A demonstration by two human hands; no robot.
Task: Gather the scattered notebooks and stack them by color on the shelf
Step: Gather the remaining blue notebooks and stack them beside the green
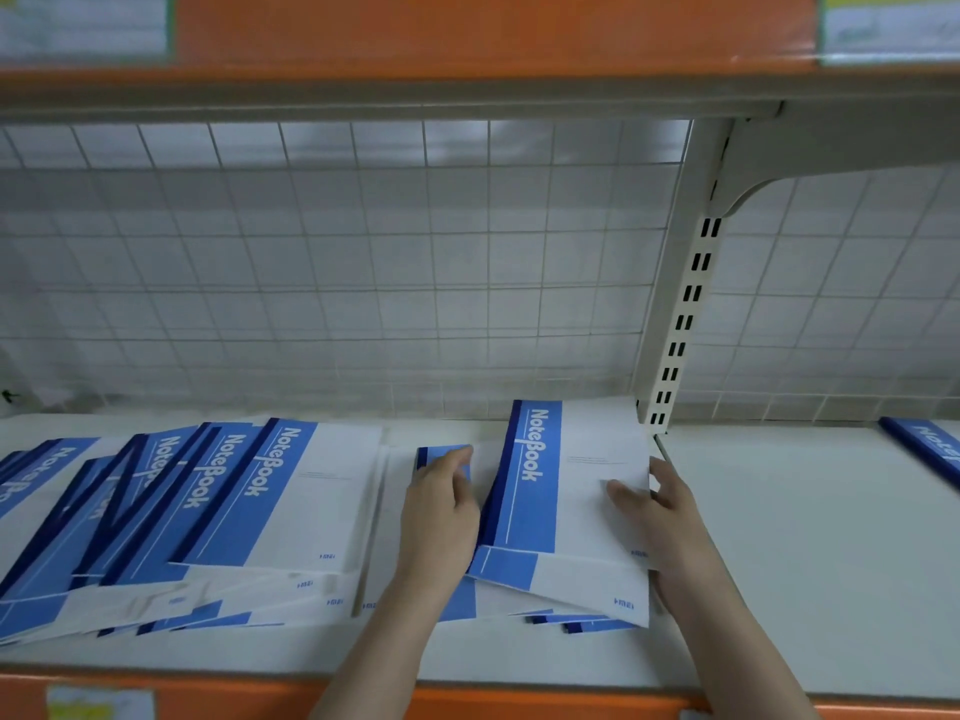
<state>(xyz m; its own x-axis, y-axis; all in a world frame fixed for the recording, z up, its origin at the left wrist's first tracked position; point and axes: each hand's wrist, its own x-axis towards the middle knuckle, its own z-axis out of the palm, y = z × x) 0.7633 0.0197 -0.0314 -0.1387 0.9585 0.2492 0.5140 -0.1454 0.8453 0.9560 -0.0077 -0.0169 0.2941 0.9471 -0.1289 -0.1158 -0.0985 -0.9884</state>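
Blue-and-white notebooks lie on a white shelf (779, 537). A fanned, overlapping row of notebooks (218, 517) covers the left part. In the middle a small stack (566, 574) sits slightly askew, its top notebook (576, 485) raised at the left edge. My left hand (441, 517) lies against the left spine edge of this stack, fingers over a lower notebook (441, 454). My right hand (660, 506) grips the right edge of the top notebook, thumb on its cover.
Another blue notebook (930, 449) pokes in at the far right. A slotted white upright (680, 314) stands behind the stack, with a wire grid back panel (337, 267). An orange-fronted upper shelf (467, 39) hangs overhead. An orange lip (519, 701) edges the shelf front.
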